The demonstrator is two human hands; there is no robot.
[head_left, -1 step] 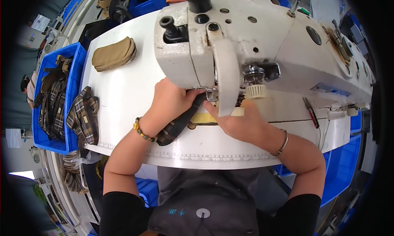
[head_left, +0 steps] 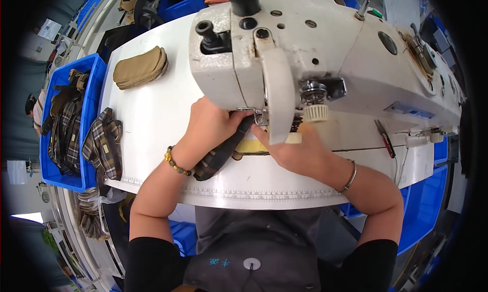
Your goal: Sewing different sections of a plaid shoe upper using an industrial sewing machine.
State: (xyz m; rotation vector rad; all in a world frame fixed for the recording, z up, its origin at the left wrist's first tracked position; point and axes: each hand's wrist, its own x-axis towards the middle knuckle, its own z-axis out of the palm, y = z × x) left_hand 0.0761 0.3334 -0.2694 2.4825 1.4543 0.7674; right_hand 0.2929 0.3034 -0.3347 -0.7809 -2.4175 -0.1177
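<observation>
A dark fabric piece [head_left: 222, 152], with a hint of plaid at its near end, runs up at a slant to the metal presser foot [head_left: 261, 118] of a white sewing machine [head_left: 218, 73]. My left hand [head_left: 212, 123] pinches its far end just left of the foot, fingers closed. From the right, my right hand [head_left: 300, 149] holds the fabric's edge between closed fingertips close to the foot. The machine's white lever [head_left: 278, 96] covers part of that hand. Under the needle area, the stitching point itself is hidden.
Folded tan fabric pieces [head_left: 141, 67] lie stacked at the table's far left. Plaid fabric [head_left: 104, 144] rests at the left edge beside a blue bin [head_left: 91, 160] of similar pieces. Red-handled thread snips [head_left: 386, 139] lie on the right. A ruler strip [head_left: 259, 196] follows the front edge.
</observation>
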